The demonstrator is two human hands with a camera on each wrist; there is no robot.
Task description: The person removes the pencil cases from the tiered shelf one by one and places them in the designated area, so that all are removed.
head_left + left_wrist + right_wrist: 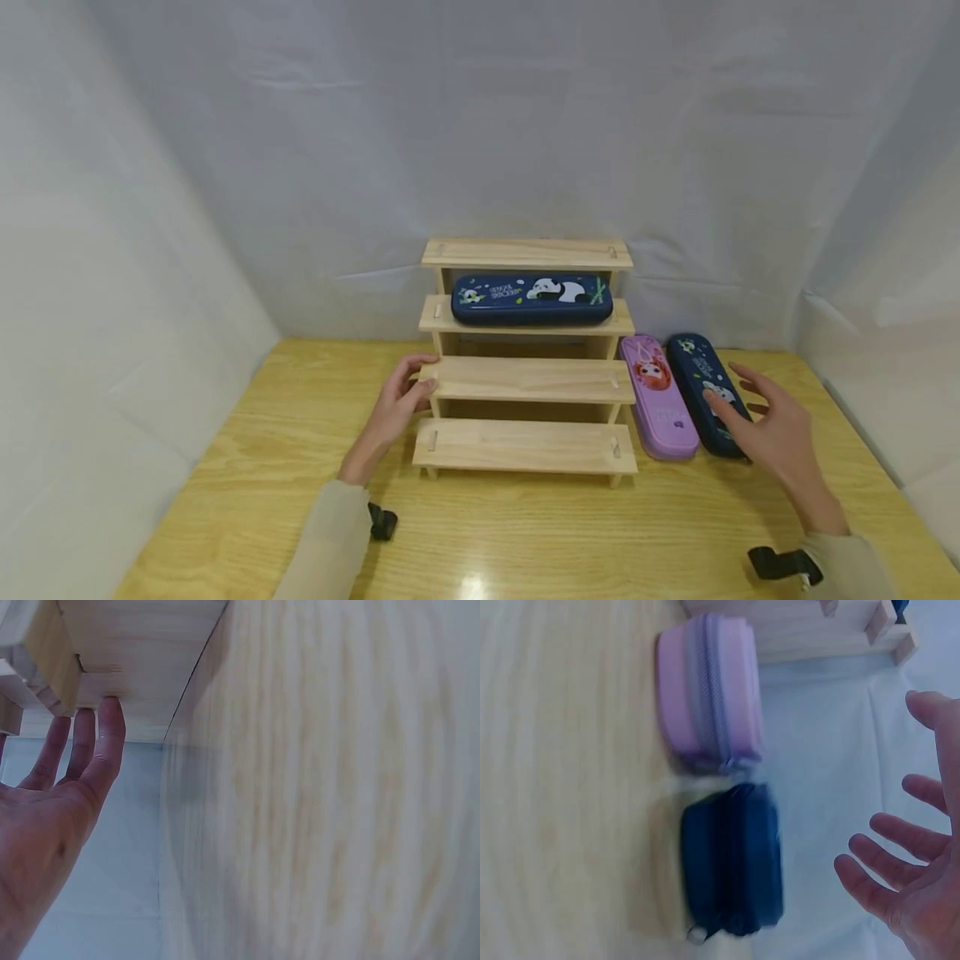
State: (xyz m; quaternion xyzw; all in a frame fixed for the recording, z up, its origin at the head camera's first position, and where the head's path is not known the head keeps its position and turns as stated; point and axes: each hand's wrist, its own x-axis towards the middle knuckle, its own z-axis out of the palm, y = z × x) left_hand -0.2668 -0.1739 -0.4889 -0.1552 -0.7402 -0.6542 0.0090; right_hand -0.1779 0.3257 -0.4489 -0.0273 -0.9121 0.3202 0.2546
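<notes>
A wooden stepped rack (525,379) stands in the middle of the table. My left hand (392,410) holds the left end of its second step from the bottom, thumb on the board; in the left wrist view its fingertips (111,712) touch the rack's side. Lengthwise on the third step lies a navy pencil case (532,300) with a panda print. To the right of the rack are a purple pencil case (660,400) with a girl print and a second navy panda case (701,379). Over that navy case hovers my right hand (776,429), fingers spread, apart from it in the right wrist view.
White sheeting (525,125) hangs behind the table (487,533) and along both sides. Both cases on the table lie close together, the purple one right beside the rack. A black strap (783,564) is on the right wrist.
</notes>
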